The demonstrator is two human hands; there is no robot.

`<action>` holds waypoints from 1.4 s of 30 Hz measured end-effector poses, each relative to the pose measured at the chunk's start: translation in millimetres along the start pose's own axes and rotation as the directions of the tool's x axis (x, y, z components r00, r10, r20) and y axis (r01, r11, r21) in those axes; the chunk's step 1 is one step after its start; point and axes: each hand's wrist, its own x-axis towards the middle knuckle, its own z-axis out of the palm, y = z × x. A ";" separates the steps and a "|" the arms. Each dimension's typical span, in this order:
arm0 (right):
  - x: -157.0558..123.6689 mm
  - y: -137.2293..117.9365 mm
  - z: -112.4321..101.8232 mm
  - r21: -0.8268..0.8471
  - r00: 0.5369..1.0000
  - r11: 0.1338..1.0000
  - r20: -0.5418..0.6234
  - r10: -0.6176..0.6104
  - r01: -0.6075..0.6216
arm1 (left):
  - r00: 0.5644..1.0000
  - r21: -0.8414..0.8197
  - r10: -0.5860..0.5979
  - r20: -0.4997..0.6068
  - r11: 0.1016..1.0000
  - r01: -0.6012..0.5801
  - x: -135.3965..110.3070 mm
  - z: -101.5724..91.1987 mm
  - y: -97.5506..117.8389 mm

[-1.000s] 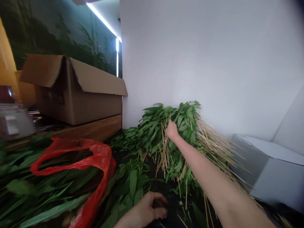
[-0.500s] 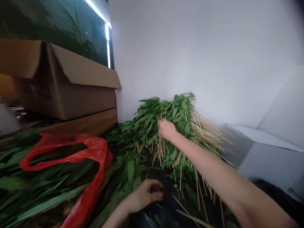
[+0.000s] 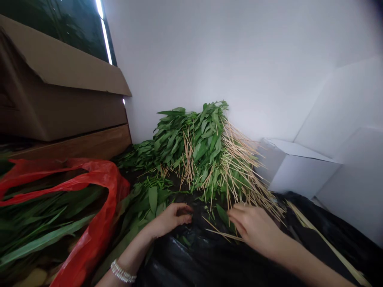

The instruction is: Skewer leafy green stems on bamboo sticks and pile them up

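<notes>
A heap of green leafy skewers (image 3: 197, 147) on thin bamboo sticks leans against the white wall. My right hand (image 3: 254, 229) hovers low over loose sticks (image 3: 221, 233) on black plastic sheeting (image 3: 197, 263), its fingers curled and apart; nothing shows in it. My left hand (image 3: 170, 219), a bead bracelet on its wrist, rests on the edge of the black plastic beside loose green leaves (image 3: 149, 199), with its fingers bent down onto the plastic.
A red plastic bag (image 3: 89, 187) full of long green leaves lies at the left. A brown cardboard box (image 3: 56, 95) sits on a wooden ledge behind it. A white box (image 3: 293, 167) stands at the right against the wall.
My right hand has come back from the top of the skewer heap down to the loose sticks in front. The view has shifted right and down. My left hand stays in place.
</notes>
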 end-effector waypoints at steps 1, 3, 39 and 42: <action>-8.7 1.2 13.1 -0.016 0.999 1.000 0.032 0.009 -0.009 | 1.000 -0.007 0.001 0.007 1.000 -0.001 0.3 -0.1 -0.7; -19.8 2.8 36.4 -0.060 0.998 0.998 0.061 0.024 -0.020 | 1.000 -0.013 0.002 0.011 1.000 -0.002 1.2 -0.7 -1.9; -15.3 -31.0 34.7 -0.101 0.953 0.972 0.200 0.229 -0.213 | 0.972 0.226 0.084 -0.221 0.974 -0.033 6.3 -9.0 -2.9; -18.3 -22.7 30.1 0.007 0.966 0.975 0.141 0.217 -0.220 | 0.982 0.275 0.073 -0.174 0.961 -0.023 6.3 -9.6 -7.7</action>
